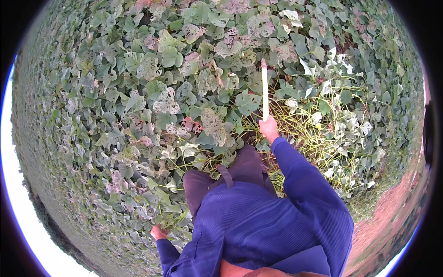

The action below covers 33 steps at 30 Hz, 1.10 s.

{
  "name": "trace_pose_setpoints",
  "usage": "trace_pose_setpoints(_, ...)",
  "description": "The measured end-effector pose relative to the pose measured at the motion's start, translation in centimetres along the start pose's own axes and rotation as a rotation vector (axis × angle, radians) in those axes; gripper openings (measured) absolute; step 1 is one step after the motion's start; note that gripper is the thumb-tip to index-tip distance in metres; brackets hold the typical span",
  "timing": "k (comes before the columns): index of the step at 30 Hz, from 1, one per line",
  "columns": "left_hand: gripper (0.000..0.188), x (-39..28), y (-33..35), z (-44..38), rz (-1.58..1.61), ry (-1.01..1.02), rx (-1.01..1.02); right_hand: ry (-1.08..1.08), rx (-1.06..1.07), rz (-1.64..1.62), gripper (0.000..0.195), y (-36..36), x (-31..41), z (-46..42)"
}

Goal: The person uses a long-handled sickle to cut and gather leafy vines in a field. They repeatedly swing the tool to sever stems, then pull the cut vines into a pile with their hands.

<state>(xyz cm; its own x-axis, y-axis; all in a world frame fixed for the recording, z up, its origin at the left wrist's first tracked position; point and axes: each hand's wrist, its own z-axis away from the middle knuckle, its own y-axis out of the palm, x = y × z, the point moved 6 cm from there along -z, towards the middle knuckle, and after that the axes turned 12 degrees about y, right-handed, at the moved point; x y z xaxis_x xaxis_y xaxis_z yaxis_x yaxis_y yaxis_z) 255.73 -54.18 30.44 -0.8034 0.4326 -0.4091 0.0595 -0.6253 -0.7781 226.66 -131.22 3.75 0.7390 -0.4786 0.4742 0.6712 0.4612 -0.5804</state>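
Note:
My right hand [269, 128] is closed around one end of a long, pale, straight stick or tool handle [265, 91]. It points away from me over the leaves, and its far tip looks brownish-pink. Low on the left, beside my hip, my left hand [160, 232] grips a bunch of leafy green vines [174, 220]; its fingers are partly hidden by leaves. Broad heart-shaped leaves of what look like sweet potato plants [171, 57] spread before me, many riddled with holes. Right of my right hand lies a patch of bared yellow-green vine stems [315, 131].
My legs in dark trousers [242, 166] stand among the vines. Dense foliage [86, 121] reaches far to the left. At the lower right runs a strip of bare reddish soil [384, 211]. A dark line of vegetation [52, 225] borders the field at the far left.

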Motion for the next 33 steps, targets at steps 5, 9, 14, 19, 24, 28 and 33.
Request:
trace_pose_setpoints(5,0.041,-8.1,4.4,1.0,-0.327,0.531,-0.054,-0.132,0.526,0.492,0.024,11.4,8.8,7.6)
trace_pose_setpoints(9,0.063,-14.0,14.9,4.9,-0.423,0.825,0.325,-0.364,0.540,0.682,0.022,13.5,7.7,8.3)
trace_pose_setpoints(14,0.059,-20.7,28.1,19.1,-0.362,0.975,0.750,-0.114,0.559,0.575,0.027,7.9,5.7,5.9)
trace_pose_setpoints(19,0.059,-18.8,30.0,19.4,-0.407,0.886,0.884,-0.061,0.273,0.210,0.030,4.7,6.5,6.2)
trace_pose_setpoints(24,0.044,-10.7,24.6,10.3,-0.461,0.757,0.755,-0.103,0.106,0.229,0.028,7.7,10.4,-0.9)
trace_pose_setpoints(28,0.047,-7.6,22.0,8.2,-0.508,0.600,0.677,-0.116,0.126,0.497,0.026,10.6,14.2,-9.7)
trace_pose_setpoints(33,0.047,-5.9,22.9,9.8,-0.361,0.403,0.729,-0.118,0.052,0.834,0.020,1.3,1.9,-10.4)
